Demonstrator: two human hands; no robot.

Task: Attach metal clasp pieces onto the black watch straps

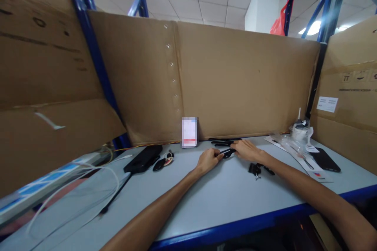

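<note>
Over the middle of the table, my left hand (209, 160) pinches one end of a slim black slotted part (227, 153). The fingers of my right hand (246, 150) close on the other end of this part. What kind of part it is, I cannot make out. Several thin black strips (224, 141) lie just behind my hands, partly covered by the right one. Close to my right forearm rests a small black clamp-like piece (255, 170) with a metal screw.
A blurred upright screen (190, 132) leans on the cardboard wall (247, 82). Leftward lie keys (165, 160), a black case (144, 159), white cables (118, 182) and a power strip (47, 182). At right are a black phone (326, 160) and plastic packaging (290, 145).
</note>
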